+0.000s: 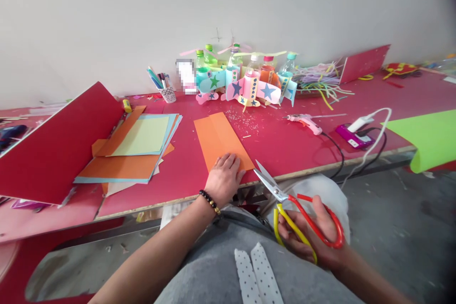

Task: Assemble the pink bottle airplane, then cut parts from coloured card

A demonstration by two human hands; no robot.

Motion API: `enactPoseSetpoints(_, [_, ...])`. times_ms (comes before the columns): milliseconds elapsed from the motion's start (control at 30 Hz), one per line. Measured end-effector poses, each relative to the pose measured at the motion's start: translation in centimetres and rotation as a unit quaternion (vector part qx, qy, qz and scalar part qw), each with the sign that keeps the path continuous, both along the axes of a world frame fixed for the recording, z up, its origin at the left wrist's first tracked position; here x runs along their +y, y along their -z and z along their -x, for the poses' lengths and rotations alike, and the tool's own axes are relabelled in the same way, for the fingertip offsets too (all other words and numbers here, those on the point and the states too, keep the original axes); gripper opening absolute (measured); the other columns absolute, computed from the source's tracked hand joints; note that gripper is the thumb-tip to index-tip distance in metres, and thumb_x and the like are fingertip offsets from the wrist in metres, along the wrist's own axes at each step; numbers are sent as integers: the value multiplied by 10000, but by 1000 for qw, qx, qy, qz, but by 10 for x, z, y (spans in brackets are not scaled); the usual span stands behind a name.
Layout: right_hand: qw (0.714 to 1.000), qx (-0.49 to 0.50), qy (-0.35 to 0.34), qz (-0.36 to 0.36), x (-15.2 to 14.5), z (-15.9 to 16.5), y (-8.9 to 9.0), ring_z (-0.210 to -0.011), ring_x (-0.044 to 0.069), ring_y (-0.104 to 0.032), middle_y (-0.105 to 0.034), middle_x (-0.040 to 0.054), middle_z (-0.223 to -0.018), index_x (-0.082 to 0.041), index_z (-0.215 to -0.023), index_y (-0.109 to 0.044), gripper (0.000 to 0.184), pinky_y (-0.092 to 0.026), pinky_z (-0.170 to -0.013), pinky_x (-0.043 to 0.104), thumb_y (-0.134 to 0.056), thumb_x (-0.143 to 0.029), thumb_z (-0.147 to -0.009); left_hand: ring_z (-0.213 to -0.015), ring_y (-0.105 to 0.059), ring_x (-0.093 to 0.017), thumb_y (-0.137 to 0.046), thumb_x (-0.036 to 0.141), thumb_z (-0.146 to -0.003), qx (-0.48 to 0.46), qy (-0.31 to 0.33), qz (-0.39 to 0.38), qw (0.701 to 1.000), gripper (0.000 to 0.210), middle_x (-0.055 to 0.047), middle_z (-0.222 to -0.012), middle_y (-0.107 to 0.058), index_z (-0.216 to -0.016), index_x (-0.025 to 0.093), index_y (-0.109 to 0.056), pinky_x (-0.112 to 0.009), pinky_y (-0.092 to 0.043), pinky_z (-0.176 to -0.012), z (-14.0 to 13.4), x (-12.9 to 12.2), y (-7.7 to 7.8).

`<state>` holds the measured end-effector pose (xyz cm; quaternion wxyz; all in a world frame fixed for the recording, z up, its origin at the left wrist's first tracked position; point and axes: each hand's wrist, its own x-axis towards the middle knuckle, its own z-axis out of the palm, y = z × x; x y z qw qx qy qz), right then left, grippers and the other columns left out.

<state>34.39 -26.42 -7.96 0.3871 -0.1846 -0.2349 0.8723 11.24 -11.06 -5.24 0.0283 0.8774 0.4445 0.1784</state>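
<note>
My left hand (224,178) lies flat on the near end of an orange sheet of paper (221,135), its fingers stretched out over it. A crease or overlapping edge runs lengthwise along the sheet. My right hand (313,232) is wrapped round the red and yellow handles of a pair of scissors (276,190), held just off the table's front edge. The blades are parted and point up and left, their tips close to the sheet's near right corner. To the left lies a stack of orange, blue and pale yellow paper (142,137).
Bottle planes (251,80) stand at the back wall beside a pen cup (167,94) and paper strips (318,76). At right are a pink glue gun (306,122), a purple power strip (354,137) with cables, and green paper (427,135). A red board (64,147) leans at left.
</note>
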Motion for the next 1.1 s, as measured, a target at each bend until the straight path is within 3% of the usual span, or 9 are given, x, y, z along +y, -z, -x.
enactPoseSetpoints(100, [997, 11, 40, 64, 1, 6, -3, -414, 69, -413, -572, 123, -889, -82, -1005, -623, 1043, -288, -367, 235, -45, -896, -700, -1334, -416, -273, -402, 364, -961, 11, 1, 1, 1000, 386, -119, -1344, -550, -1264, 172, -546, -479, -380, -1095, 0, -4, -6])
enactPoseSetpoints(233, [996, 8, 42, 84, 0, 8, -2, -405, 80, -431, -599, 136, -895, -97, -970, -655, 1026, -289, -358, 238, -110, -918, -683, -1416, -274, -316, -403, 416, -951, 24, 1, -16, 1000, 471, -98, -1472, -430, -1355, 187, -480, -546, -288, -1135, -3, -16, -10])
enactPoseSetpoints(500, [994, 23, 49, 99, 2, 13, -5, -394, 81, -422, -628, 126, -885, -114, -988, -669, 1010, -306, -363, 234, -161, -927, -670, -1420, -276, -302, -409, 460, -939, 57, 55, -14, 997, 593, -100, -1526, -351, -1451, 166, -356, -494, -249, -1159, -4, -27, 7])
enactPoseSetpoints(700, [992, 35, 63, 106, 7, 19, -3, -411, 88, -431, -632, 144, -885, -100, -961, -657, 987, -300, -371, 230, -180, -919, -684, -1416, -286, -302, -406, 451, -941, 68, 55, -19, 996, 581, -107, -1523, -355, -1447, 168, -363, -486, -246, -1156, -4, -25, 7])
enactPoseSetpoints(933, [988, 52, 78, 120, 16, 23, 0, -413, 126, -392, -558, 44, -627, -189, -839, -594, 808, -330, -393, 252, -230, -899, -707, -1412, -292, -301, -390, 445, -948, 63, 59, -20, 996, 577, -95, -1522, -361, -1453, 169, -352, -493, -247, -1155, -3, -26, 7])
enactPoseSetpoints(1100, [993, 37, 66, 87, 27, 28, -2, -421, 135, -386, -514, 22, -527, -183, -853, -596, 797, -325, -425, 257, -221, -877, -738, -1419, -280, -301, -394, 436, -948, 60, 60, -23, 996, 580, -98, -1527, -351, -1460, 167, -341, -487, -244, -1159, -3, -25, 10])
